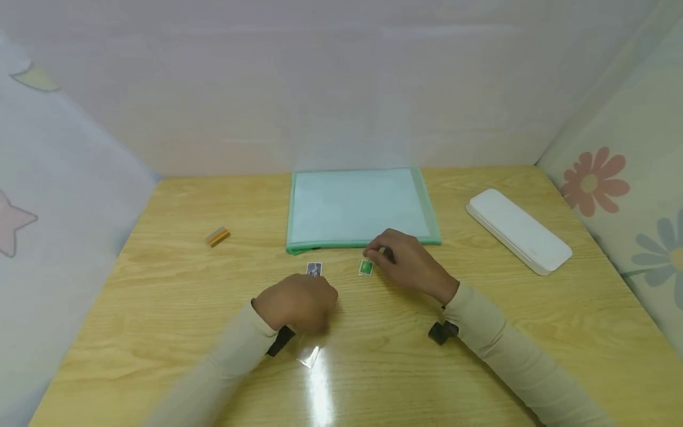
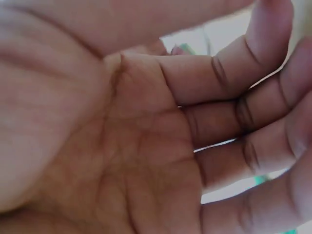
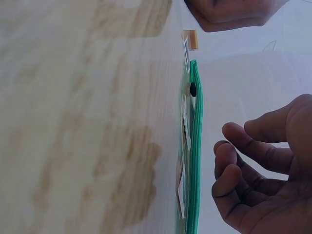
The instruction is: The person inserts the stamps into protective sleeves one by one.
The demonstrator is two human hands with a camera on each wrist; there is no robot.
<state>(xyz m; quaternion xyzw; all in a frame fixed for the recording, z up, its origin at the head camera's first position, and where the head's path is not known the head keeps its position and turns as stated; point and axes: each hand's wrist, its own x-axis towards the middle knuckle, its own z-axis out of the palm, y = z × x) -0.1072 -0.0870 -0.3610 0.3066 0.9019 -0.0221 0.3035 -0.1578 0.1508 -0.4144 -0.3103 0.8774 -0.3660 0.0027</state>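
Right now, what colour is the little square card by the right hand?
The little card is green with a white border, clearest in the head view.

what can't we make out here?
Purple card, head: lower edge hidden behind left hand.
Green card, head: print too small; contact with right hand unclear.
Clear piece, head: outline lost in glare.
Folder, right wrist: cut off by bottom edge.
Left fingers, left wrist: some tips cut off by right edge.

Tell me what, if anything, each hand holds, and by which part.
Cannot be told: the right hand has fingertips by the upper edge of the green card, without a clear grip; the left hand shows a bare palm, fingertips hidden.
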